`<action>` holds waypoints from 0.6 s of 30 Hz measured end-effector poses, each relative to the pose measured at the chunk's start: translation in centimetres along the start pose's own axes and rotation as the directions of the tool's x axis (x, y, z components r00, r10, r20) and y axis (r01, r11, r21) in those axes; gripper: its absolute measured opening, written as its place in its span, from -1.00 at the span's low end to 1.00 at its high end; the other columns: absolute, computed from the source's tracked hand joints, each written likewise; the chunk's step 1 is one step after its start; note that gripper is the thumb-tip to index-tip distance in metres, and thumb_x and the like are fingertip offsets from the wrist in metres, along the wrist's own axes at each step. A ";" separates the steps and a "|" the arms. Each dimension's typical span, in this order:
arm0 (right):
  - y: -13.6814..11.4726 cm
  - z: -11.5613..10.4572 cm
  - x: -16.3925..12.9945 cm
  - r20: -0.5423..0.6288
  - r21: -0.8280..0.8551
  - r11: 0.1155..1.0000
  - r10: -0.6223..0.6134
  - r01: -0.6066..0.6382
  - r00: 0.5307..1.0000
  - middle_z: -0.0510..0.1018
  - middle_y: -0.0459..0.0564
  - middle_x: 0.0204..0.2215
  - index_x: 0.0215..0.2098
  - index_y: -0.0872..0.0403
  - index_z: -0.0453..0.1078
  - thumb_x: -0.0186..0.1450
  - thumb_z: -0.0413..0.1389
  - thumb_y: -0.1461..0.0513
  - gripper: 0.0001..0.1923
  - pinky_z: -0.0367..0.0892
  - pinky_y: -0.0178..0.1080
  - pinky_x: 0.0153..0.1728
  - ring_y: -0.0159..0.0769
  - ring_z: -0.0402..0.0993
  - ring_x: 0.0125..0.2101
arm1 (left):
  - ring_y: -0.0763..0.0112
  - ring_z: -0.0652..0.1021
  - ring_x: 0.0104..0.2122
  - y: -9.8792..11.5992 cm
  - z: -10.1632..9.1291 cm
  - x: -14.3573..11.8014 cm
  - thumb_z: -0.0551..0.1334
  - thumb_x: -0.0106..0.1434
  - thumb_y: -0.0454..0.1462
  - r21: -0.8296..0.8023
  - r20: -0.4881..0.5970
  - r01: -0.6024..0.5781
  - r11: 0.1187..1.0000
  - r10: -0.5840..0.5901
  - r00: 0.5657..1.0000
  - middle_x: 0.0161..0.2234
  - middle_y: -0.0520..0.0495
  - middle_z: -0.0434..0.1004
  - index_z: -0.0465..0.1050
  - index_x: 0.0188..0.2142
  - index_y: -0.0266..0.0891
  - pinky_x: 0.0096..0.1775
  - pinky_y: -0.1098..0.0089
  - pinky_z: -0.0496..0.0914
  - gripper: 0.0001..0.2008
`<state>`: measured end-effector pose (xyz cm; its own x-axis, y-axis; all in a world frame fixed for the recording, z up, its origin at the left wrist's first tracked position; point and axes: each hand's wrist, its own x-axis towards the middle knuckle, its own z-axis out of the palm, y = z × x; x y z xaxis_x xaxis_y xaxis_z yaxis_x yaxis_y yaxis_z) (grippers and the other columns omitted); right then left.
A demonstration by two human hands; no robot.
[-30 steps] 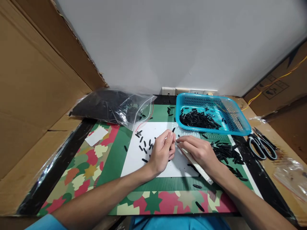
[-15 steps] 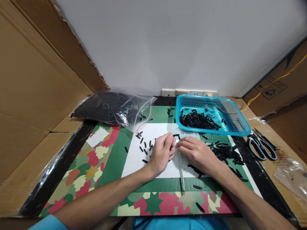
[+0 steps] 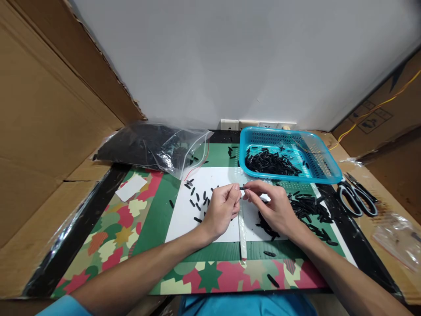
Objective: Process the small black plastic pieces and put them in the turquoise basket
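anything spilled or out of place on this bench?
Yes. Small black tube pieces lie loose on the mat right of the right hand, outside the blue plastic basket; more spill from the open clear plastic bag.

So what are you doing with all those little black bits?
A person sits at a mat with both hands together over a white sheet. The left hand and right hand pinch one small black piece between their fingertips. A white strip lies under the hands. More black pieces sit in the blue basket, a bag and loose piles; scissors lie at the right.
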<state>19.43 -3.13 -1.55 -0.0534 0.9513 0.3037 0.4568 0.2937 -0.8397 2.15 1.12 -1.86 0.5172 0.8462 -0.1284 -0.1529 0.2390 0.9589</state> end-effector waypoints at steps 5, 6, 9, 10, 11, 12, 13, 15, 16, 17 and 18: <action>0.2 0.2 0.0 -0.016 -0.016 1.000 -0.025 0.025 1.000 0.71 -0.05 -0.35 -0.12 0.06 0.56 0.52 0.12 0.22 -0.84 0.45 -0.30 -0.34 -0.30 0.64 -0.39 | 0.66 0.13 -0.70 0.1 0.0 0.0 0.22 0.34 0.25 -0.006 0.007 0.014 1.000 -0.014 1.000 -0.66 0.21 0.10 0.20 -0.48 -0.19 -0.66 0.57 0.03 -0.39; 0.1 0.2 0.0 -0.024 -0.021 0.999 -0.035 0.035 0.999 0.71 -0.05 -0.35 -0.12 0.06 0.56 0.52 0.12 0.23 -0.84 0.44 -0.30 -0.33 -0.30 0.64 -0.40 | 0.65 0.13 -0.70 0.1 0.0 0.0 0.22 0.34 0.25 -0.009 0.008 0.014 1.000 -0.014 1.000 -0.66 0.21 0.09 0.19 -0.48 -0.19 -0.66 0.57 0.02 -0.39; 0.0 0.1 0.0 -0.033 -0.026 0.998 -0.050 0.049 0.998 0.70 -0.06 -0.37 -0.12 0.07 0.56 0.52 0.13 0.23 -0.85 0.43 -0.31 -0.33 -0.32 0.62 -0.41 | 0.65 0.12 -0.71 0.0 0.0 0.0 0.22 0.34 0.24 -0.020 0.016 0.009 1.000 -0.009 1.000 -0.66 0.21 0.10 0.18 -0.49 -0.19 -0.66 0.56 0.02 -0.39; -0.1 0.1 0.0 -0.033 -0.023 0.998 -0.052 0.051 0.998 0.69 -0.06 -0.37 -0.12 0.07 0.56 0.52 0.12 0.24 -0.85 0.43 -0.31 -0.33 -0.32 0.62 -0.42 | 0.65 0.12 -0.70 0.0 0.0 -0.1 0.22 0.35 0.24 -0.023 0.019 0.009 1.000 -0.009 1.000 -0.65 0.21 0.10 0.18 -0.49 -0.19 -0.66 0.56 0.03 -0.40; -0.2 0.0 -0.1 -0.032 -0.018 0.998 -0.055 0.054 0.998 0.69 -0.06 -0.38 -0.13 0.06 0.56 0.53 0.12 0.24 -0.85 0.43 -0.31 -0.33 -0.32 0.61 -0.42 | 0.65 0.13 -0.70 0.0 0.0 -0.1 0.22 0.36 0.23 -0.026 0.023 0.009 1.000 -0.009 1.000 -0.65 0.20 0.10 0.17 -0.49 -0.18 -0.66 0.56 0.04 -0.40; -0.3 0.0 -0.1 -0.031 -0.012 0.998 -0.058 0.057 0.998 0.68 -0.06 -0.39 -0.13 0.06 0.55 0.53 0.12 0.24 -0.84 0.43 -0.31 -0.32 -0.32 0.61 -0.42 | 0.65 0.13 -0.70 0.0 0.0 -0.1 0.22 0.37 0.22 -0.029 0.027 0.009 1.000 -0.008 1.000 -0.65 0.20 0.10 0.17 -0.49 -0.19 -0.65 0.56 0.04 -0.41; -0.4 0.0 -0.1 -0.030 -0.004 0.998 -0.059 0.059 0.998 0.68 -0.07 -0.39 -0.14 0.06 0.55 0.53 0.11 0.24 -0.84 0.43 -0.31 -0.32 -0.32 0.61 -0.41 | 0.65 0.13 -0.69 0.0 0.0 -0.2 0.22 0.38 0.20 -0.031 0.030 0.005 0.999 -0.005 1.000 -0.64 0.20 0.10 0.18 -0.49 -0.19 -0.65 0.56 0.05 -0.42; -0.5 0.0 -0.2 -0.025 0.010 0.998 -0.056 0.057 0.998 0.67 -0.07 -0.39 -0.15 0.05 0.53 0.55 0.10 0.23 -0.83 0.42 -0.31 -0.30 -0.32 0.61 -0.40 | 0.65 0.13 -0.69 0.1 0.0 -0.3 0.22 0.40 0.16 -0.039 0.034 -0.002 0.999 0.003 0.999 -0.63 0.20 0.10 0.19 -0.48 -0.20 -0.64 0.56 0.06 -0.44; -0.6 0.0 -0.2 -0.021 0.017 0.998 -0.053 0.053 0.998 0.67 -0.08 -0.39 -0.16 0.05 0.53 0.55 0.09 0.22 -0.82 0.42 -0.31 -0.29 -0.32 0.61 -0.40 | 0.66 0.14 -0.68 0.1 0.0 -0.4 0.22 0.41 0.15 -0.040 0.036 -0.005 0.999 0.007 0.999 -0.62 0.20 0.10 0.20 -0.48 -0.20 -0.64 0.56 0.06 -0.45; -0.6 0.0 -0.2 -0.018 0.023 0.999 -0.049 0.049 0.999 0.66 -0.08 -0.39 -0.17 0.05 0.52 0.56 0.08 0.22 -0.81 0.41 -0.31 -0.29 -0.32 0.61 -0.40 | 0.66 0.14 -0.68 0.2 0.0 -0.4 0.22 0.41 0.14 -0.041 0.039 -0.009 0.999 0.011 0.999 -0.62 0.20 0.10 0.20 -0.48 -0.20 -0.64 0.56 0.06 -0.45; -0.6 0.0 -0.3 -0.017 0.028 0.999 -0.047 0.047 0.999 0.66 -0.08 -0.40 -0.19 0.05 0.51 0.56 0.07 0.21 -0.80 0.41 -0.31 -0.28 -0.32 0.60 -0.40 | 0.65 0.14 -0.68 0.2 0.0 -0.5 0.21 0.42 0.13 -0.038 0.045 -0.013 0.999 0.014 0.999 -0.61 0.20 0.10 0.21 -0.48 -0.21 -0.64 0.56 0.05 -0.46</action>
<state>19.16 -3.57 -1.10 -0.0599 0.9349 0.3499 0.4289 0.3406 -0.8367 1.89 0.70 -1.59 0.5526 0.8270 -0.1031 -0.1914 0.2464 0.9501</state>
